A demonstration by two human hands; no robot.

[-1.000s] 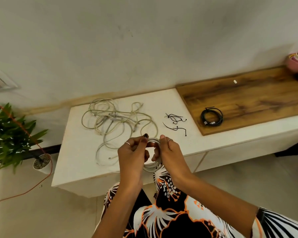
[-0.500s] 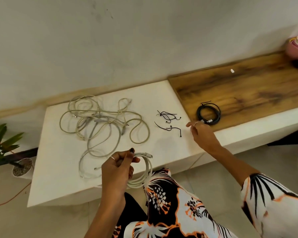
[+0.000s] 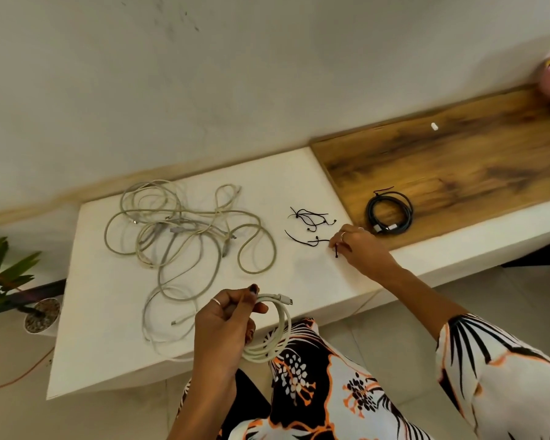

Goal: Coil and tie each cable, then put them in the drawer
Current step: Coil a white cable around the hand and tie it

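Apparently unbranded, white coiled cable [image 3: 275,331] in left hand [image 3: 226,325]; right hand [image 3: 359,249] pinches black tie [image 3: 323,242].

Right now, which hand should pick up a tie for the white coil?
The right hand. Its fingers already pinch the end of a black tie on the white table, while the left hand is busy gripping the coiled white cable.

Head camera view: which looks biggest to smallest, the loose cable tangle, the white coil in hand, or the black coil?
1. Loose cable tangle, clearly largest.
2. White coil in the left hand.
3. Black coil, though it lies farther off, so unsure.
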